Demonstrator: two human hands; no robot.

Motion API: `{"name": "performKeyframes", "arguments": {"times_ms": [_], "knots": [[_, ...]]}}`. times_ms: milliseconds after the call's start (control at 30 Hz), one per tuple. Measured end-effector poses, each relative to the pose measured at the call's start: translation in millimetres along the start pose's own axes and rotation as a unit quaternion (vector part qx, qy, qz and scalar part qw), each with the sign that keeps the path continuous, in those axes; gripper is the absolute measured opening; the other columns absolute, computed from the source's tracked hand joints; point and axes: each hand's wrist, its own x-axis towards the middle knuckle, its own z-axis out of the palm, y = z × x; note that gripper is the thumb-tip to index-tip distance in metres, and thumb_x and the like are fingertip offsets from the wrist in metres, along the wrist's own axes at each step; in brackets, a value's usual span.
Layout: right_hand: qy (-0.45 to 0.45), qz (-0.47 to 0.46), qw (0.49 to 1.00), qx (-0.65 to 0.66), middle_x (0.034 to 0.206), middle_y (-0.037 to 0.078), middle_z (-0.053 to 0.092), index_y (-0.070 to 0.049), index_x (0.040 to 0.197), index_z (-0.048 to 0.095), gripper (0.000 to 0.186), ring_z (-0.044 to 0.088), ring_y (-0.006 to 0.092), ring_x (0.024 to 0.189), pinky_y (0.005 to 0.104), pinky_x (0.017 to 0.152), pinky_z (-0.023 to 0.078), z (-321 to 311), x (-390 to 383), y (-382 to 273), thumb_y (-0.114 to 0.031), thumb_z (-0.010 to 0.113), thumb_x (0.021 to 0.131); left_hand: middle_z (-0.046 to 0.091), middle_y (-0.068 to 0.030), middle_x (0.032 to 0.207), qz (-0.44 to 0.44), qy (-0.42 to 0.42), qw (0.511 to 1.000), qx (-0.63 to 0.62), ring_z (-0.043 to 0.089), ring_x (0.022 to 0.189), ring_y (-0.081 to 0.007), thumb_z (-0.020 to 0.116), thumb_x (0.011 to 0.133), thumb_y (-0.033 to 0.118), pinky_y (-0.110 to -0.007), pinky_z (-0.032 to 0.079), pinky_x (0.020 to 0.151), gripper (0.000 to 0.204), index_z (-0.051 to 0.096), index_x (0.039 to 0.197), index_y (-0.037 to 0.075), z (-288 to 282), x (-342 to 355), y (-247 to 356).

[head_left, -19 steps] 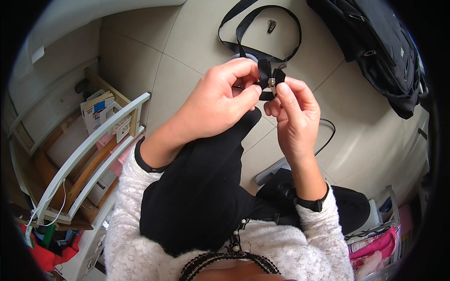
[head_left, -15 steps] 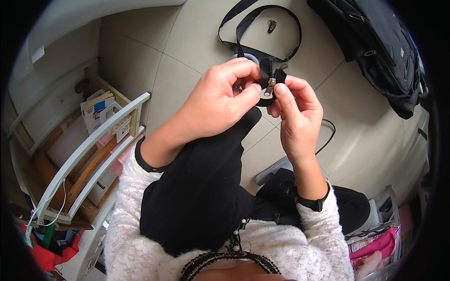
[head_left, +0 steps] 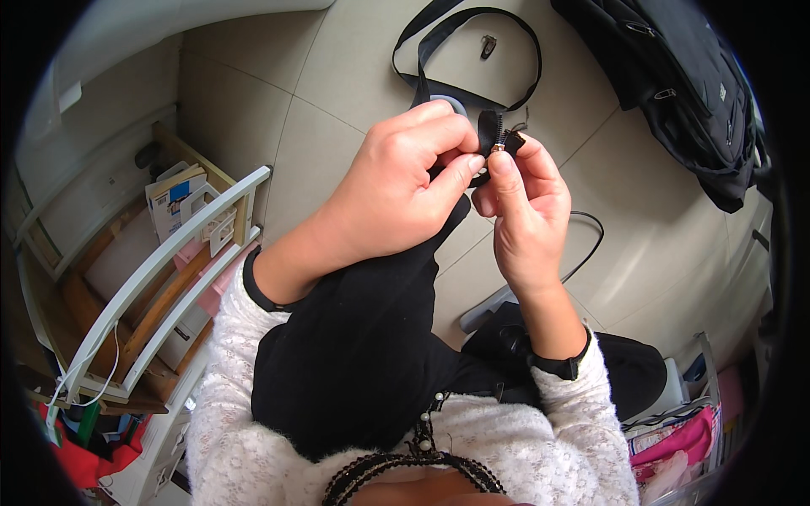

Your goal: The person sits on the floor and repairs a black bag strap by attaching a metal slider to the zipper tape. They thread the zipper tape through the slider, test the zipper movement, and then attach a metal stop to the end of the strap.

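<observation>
Left hand and right hand sit close together, raised over the tiled floor, near upper centre of my remote view. Between them: a black zipper, its short toothed end poking up past the fingertips. I read the left as pinching the tape between thumb and forefinger, other fingers curled under; the right presses its thumb at the metal slider, fingers behind the tape. Thumbs hide much of the slider's pull from me. Beyond the hands, a black strap lies looped on the floor, a small metal nail clipper inside the loop. Upper right, a black bag; near the right wrist, a curved dark cable. Whether strap and zipper join, I cannot tell.
</observation>
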Motion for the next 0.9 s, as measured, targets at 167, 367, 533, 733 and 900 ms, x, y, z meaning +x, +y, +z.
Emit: {"name": "performKeyframes", "arguments": {"times_ms": [167,367,533,733,900], "knots": [[-0.002,0.008,0.999,0.031,0.091,0.001,0.064,0.001,0.119,0.061,0.022,0.051,0.0046,0.063,0.0192,0.055,0.040,-0.1,-3.9,2.3,-0.013,0.065,0.103,0.051,-0.0045,0.080,0.005,-0.036,0.999,0.007,0.051,0.066,-0.0106,0.067,0.092,-0.001,-0.027,0.039,0.059,0.010,0.059,0.086,-0.003,-2.5,-0.4,-3.2],[-0.020,0.039,0.997,0.063,0.092,0.001,0.063,-0.001,0.118,0.060,0.018,0.045,0.0050,0.061,0.0209,0.055,0.036,-0.9,-6.5,2.5,-0.014,0.060,0.105,0.052,-0.0047,0.080,-0.023,-0.065,0.998,-0.014,0.053,0.069,-0.0123,0.067,0.092,-0.001,-0.028,0.041,0.060,0.008,0.060,0.089,-0.003,-10.3,0.6,-4.3],[-0.003,0.026,0.999,0.043,0.091,0.001,0.063,-0.001,0.118,0.062,0.020,0.051,0.0055,0.062,0.0208,0.056,0.041,1.1,-6.2,6.2,-0.014,0.065,0.103,0.056,-0.0133,0.081,0.063,-0.041,0.993,0.090,0.056,0.066,-0.0281,0.065,0.090,0.001,-0.036,0.045,0.060,0.004,0.062,0.089,-0.002,-9.3,-0.8,-3.9],[0.001,0.008,1.000,0.007,0.095,0.003,0.066,-0.001,0.113,0.064,0.019,0.057,0.0077,0.064,0.0207,0.058,0.044,-0.4,-3.6,2.5,-0.014,0.069,0.101,0.056,-0.0102,0.081,-0.022,-0.008,0.998,-0.064,0.057,0.065,-0.0189,0.065,0.092,0.003,-0.033,0.046,0.058,0.006,0.062,0.090,-0.002,-1.4,-4.1,-8.8],[0.006,0.009,1.000,0.005,0.093,0.004,0.068,0.000,0.113,0.065,0.020,0.061,0.0100,0.065,0.0214,0.060,0.048,-4.7,1.9,-4.1,-0.013,0.071,0.099,0.062,-0.0079,0.077,-0.107,-0.029,0.990,-0.089,0.058,0.065,-0.0117,0.066,0.092,0.004,-0.029,0.046,0.058,0.007,0.064,0.093,-0.003,-4.6,-7.4,-4.9]]}}
